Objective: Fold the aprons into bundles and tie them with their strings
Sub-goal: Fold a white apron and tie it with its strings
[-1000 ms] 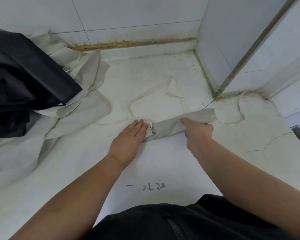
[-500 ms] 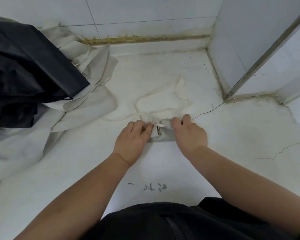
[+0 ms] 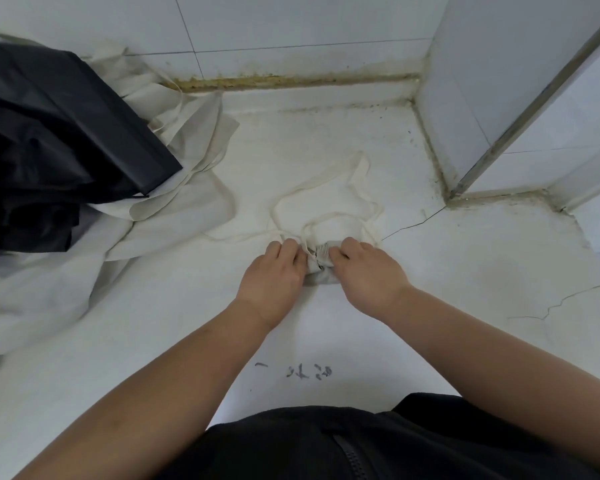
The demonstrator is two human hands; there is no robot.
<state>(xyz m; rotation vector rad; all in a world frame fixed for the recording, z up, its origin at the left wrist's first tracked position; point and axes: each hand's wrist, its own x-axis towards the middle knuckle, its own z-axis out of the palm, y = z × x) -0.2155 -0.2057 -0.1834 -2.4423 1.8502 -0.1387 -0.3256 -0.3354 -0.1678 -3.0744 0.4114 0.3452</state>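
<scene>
Grey apron bundle (image 3: 321, 265), gripped between left hand (image 3: 274, 271) and right hand (image 3: 364, 268); strings (image 3: 336, 214) looped loose just beyond.

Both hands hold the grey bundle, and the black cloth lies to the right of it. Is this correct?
No. In the head view the black cloth lies to the left of the grey bundle, not the right. The left hand and right hand hold it.
</scene>
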